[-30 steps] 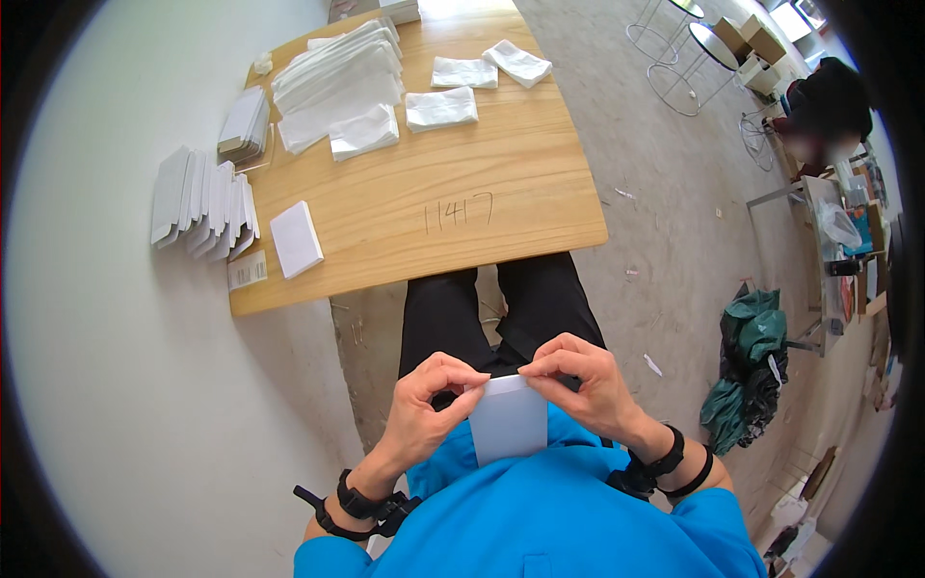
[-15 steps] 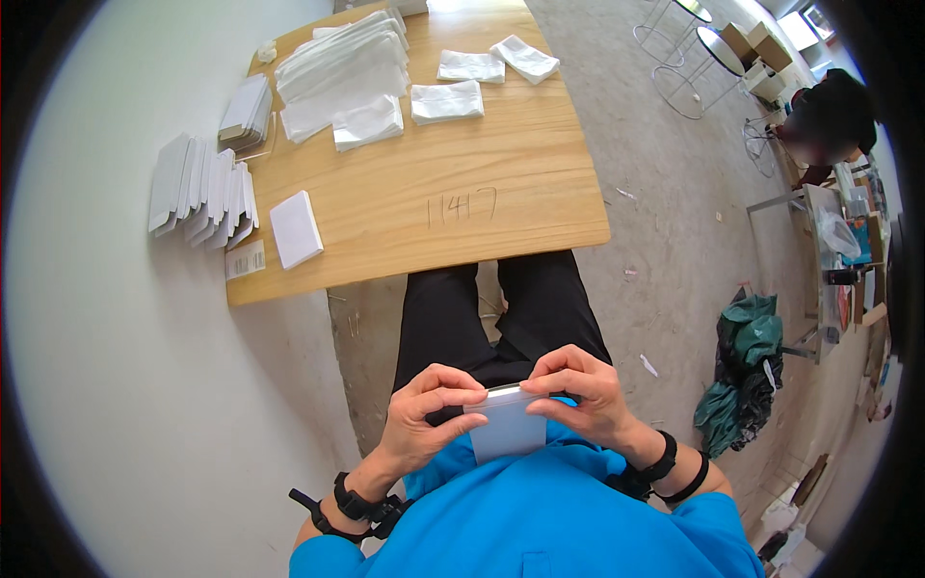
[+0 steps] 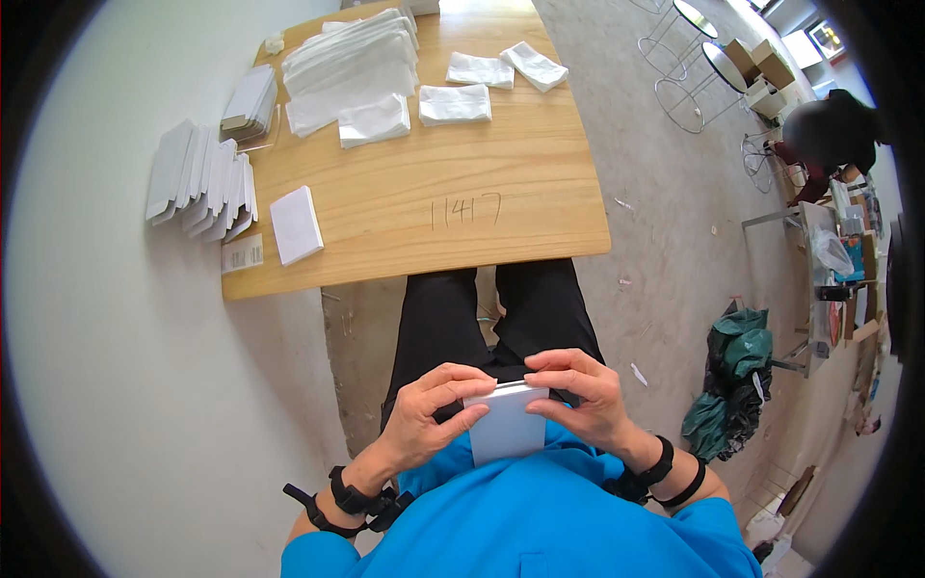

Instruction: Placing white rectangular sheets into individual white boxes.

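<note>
Gripping the white box [image 3: 508,431] by its upper corners, our left hand [image 3: 431,412] and right hand [image 3: 586,398] set thumbs on its near face, likely to steady it. We note it before the blue shirt [image 3: 540,511]; white cartons [image 3: 198,183] line the left edge of the table [image 3: 385,231], presumably for easy reach.

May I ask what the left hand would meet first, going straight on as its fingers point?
Beyond the white box it touches, the left hand would probably meet the right hand opposite it, though exact depth is unclear.
</note>
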Demonstrator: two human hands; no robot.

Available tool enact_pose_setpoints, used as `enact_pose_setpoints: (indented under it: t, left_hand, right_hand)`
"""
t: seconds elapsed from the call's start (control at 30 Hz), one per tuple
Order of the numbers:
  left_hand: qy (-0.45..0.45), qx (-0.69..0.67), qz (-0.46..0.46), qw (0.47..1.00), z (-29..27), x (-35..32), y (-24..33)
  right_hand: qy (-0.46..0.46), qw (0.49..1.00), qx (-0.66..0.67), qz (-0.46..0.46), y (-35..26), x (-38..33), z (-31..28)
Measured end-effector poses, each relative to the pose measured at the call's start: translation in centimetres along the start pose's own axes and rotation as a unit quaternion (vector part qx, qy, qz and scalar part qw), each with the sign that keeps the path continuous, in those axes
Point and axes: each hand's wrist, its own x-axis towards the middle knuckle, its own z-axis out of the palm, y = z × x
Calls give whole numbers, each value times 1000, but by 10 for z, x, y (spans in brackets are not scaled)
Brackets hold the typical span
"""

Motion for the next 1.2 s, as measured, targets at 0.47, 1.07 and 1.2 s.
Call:
enact_pose_setpoints:
  t: [0.47,1.07,1.2]
  left_hand:
    - [31,-214,-120,969,3,-15,-21]
    - [533,517,-84,664,-187,68,-94]
    - [482,514,-174,687,-194,107,-136]
  right_hand:
    - [-77,995,-34,52,0,26,6]
    - [-159,952,143,220,59,138,167]
    - [-172,938,130,273,85,120,161]
